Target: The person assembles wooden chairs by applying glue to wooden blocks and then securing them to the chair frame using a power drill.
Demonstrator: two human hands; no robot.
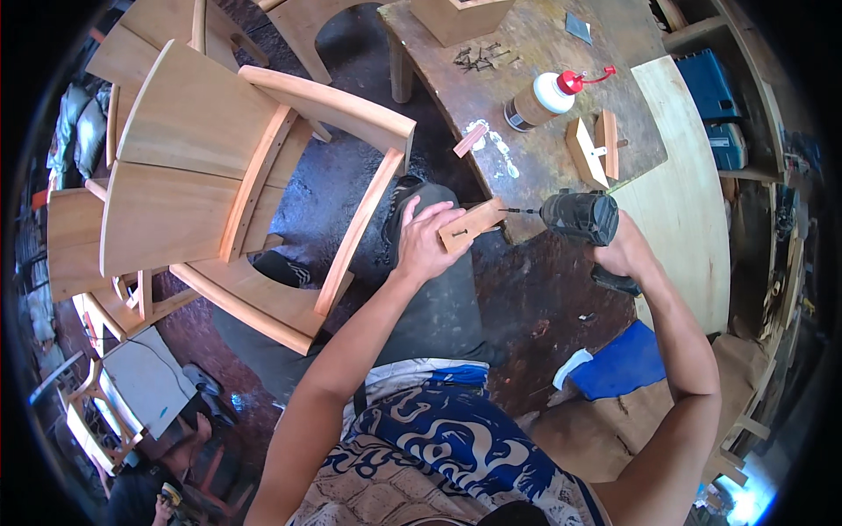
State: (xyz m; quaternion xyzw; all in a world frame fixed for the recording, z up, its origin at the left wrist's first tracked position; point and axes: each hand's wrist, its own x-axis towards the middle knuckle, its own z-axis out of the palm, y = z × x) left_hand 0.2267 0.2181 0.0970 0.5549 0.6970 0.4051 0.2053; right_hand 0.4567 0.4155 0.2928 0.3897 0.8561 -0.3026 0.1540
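Note:
My left hand (427,244) grips a small wooden block (471,225) over my knee, near the table's corner. A dark screw shows in the block's near face. In my right hand (628,248) is a black cordless drill (579,216), pointed left. Its thin bit reaches the block's right end; whether it is in the wood or only touching, I cannot tell. To the left of my hands, a wooden chair frame (254,175) with a slatted, curved back lies on its side against my legs.
On the worktable (526,197) are a white glue bottle (541,101) with red cap, scattered screws (478,58), small wood blocks (586,151), spilled glue and a wooden box (460,19). Blue cases (707,86) sit on a right shelf. Another person's hand (164,508) shows at lower left.

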